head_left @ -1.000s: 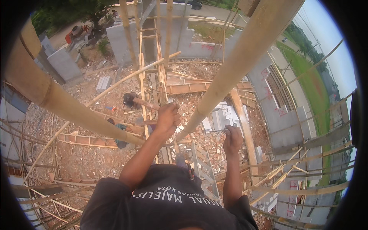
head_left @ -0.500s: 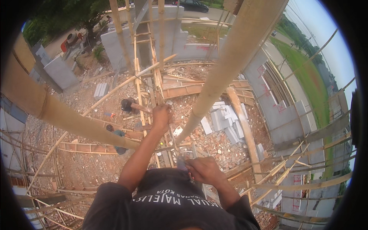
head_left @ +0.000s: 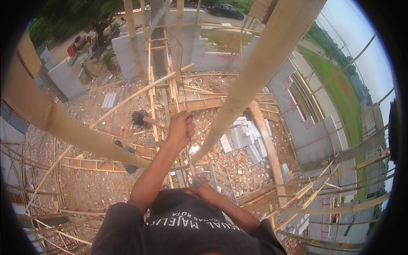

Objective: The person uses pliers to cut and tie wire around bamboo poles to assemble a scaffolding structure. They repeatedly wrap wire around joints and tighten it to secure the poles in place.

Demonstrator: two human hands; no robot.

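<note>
My left hand [head_left: 182, 129] is closed in a fist in the middle of the view, held out over the ground far below. A thin dark wire [head_left: 182, 72] runs down into this fist from beyond, and a thin length shows again below it. Close to my waist, my right hand [head_left: 206, 194] is curled and slightly blurred. A greyish, smeared object [head_left: 197, 182] sticks out at its fingers, too unclear to name. Thick bamboo poles rise on both sides of my arms, one on the right [head_left: 238, 87] and one on the left [head_left: 72, 129].
Far below, two people [head_left: 126, 156] work among timber formwork [head_left: 95, 165] and rubble. Pale blocks [head_left: 248, 138] lie heaped beside a long plank [head_left: 267, 144]. Bamboo scaffolding [head_left: 340, 207] crosses the right side, before grey block walls [head_left: 293, 110]. A cement mixer [head_left: 80, 42] stands far left.
My right hand has moved left and down toward my waist, and the object at it is less visible. My left fist has turned slightly, and the wire beyond it shows more plainly.
</note>
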